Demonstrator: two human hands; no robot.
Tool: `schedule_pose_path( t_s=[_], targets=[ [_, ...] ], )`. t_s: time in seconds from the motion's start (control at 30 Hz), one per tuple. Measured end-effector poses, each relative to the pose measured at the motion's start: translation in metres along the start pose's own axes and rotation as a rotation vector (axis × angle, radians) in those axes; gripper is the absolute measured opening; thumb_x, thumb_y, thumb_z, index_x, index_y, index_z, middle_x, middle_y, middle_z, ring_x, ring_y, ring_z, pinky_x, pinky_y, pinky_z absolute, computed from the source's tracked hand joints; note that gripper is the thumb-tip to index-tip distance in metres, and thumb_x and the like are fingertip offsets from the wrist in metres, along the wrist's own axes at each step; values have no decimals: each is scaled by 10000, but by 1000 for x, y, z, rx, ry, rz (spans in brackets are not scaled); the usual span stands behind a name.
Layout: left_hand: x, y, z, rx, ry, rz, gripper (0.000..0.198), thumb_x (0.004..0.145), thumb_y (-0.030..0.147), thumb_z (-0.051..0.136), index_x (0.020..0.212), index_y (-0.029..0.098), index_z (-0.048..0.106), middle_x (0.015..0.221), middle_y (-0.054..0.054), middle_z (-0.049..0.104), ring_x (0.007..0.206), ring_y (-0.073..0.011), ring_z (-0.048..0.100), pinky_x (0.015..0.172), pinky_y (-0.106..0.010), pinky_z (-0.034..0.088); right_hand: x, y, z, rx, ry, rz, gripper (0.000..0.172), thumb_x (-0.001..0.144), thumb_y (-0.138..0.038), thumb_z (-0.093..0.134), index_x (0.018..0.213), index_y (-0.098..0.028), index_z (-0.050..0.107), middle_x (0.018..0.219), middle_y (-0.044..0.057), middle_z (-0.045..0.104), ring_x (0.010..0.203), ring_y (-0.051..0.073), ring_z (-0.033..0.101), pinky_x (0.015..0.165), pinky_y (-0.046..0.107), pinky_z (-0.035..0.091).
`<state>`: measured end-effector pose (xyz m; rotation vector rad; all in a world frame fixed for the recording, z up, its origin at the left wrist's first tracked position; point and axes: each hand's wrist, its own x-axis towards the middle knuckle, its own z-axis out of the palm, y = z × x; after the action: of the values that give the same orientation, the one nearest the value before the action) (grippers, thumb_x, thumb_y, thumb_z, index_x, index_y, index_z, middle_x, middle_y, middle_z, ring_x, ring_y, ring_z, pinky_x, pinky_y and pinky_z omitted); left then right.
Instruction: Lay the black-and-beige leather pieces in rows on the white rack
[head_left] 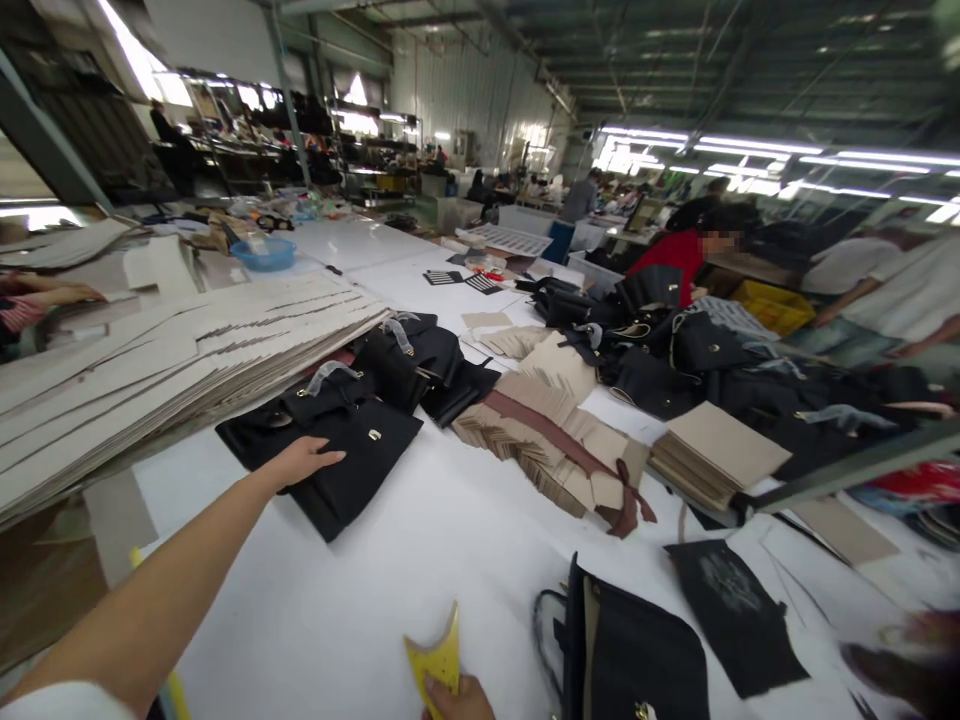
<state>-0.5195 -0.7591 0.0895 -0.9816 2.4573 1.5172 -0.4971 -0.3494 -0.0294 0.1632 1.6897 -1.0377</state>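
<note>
My left hand (304,462) reaches out to a black handbag (352,475) lying flat on the white table. Its fingers are stretched out and rest on the bag's front. This bag has a metal clasp and a handle wrapped in clear plastic. At the bottom edge of the view, my right hand (459,698) grips a flat yellow tool (439,655) with a curved notch between two points. Right of that hand stands another black bag (637,640), partly cut off by the frame. Behind the first bag sits a further black bag (412,355).
Stacked pale sheets (172,350) cover the left side. Tan pieces tied with a brown strip (555,430) lie mid-table. Black bags (660,370) pile up at right, near a person in red (667,260). A metal bar (855,465) crosses the right side. A blue basin (264,254) stands farther back.
</note>
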Motion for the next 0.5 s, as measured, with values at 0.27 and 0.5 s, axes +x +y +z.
schedule_pose_path(
  t_s=[0.27,0.5],
  targets=[
    [-145,17,86,-963,52,-304,413,682,405,649,1001,142,638,879,-89,708,819,-279,663,782,-428,531,-59,-49,-13,681,-115,-267,598,584,-695,611,843,-170,485,510,-92,389,385,46,347,402,195,333],
    [-226,34,184,-952,120,-404,555,722,451,488,1165,127,569,876,-81,710,855,-304,653,745,-438,540,-157,-79,-56,559,-354,-486,551,524,-277,763,977,-182,464,542,-119,407,412,34,334,395,161,313]
  ],
)
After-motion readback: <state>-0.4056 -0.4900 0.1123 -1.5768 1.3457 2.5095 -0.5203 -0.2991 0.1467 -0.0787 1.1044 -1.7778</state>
